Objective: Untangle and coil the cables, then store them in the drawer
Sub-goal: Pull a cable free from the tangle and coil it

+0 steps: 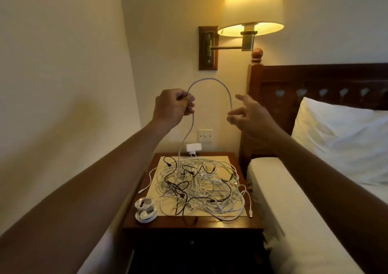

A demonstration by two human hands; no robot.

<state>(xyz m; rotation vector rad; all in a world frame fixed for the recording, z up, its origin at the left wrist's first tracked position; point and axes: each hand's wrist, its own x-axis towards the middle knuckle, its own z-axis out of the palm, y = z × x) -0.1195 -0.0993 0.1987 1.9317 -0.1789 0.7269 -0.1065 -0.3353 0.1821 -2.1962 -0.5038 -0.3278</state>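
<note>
A white cable (210,80) arches in the air between my two hands, high above the nightstand. My left hand (172,106) grips it with curled fingers, and from there it hangs down into a tangled heap of white and black cables (201,185) on the nightstand top (231,224). My right hand (249,114) pinches the cable's other end between thumb and fingertips. Two coiled white cables (144,209) lie stacked at the nightstand's front left corner. The drawer front (192,242) below is dark and looks closed.
A lit wall lamp (251,9) hangs above on a brass arm. A white charger (193,147) is plugged in behind the nightstand, under a wall switch (205,135). The bed (294,210) with pillow (344,139) and wooden headboard (315,80) stands to the right. A wall runs along the left.
</note>
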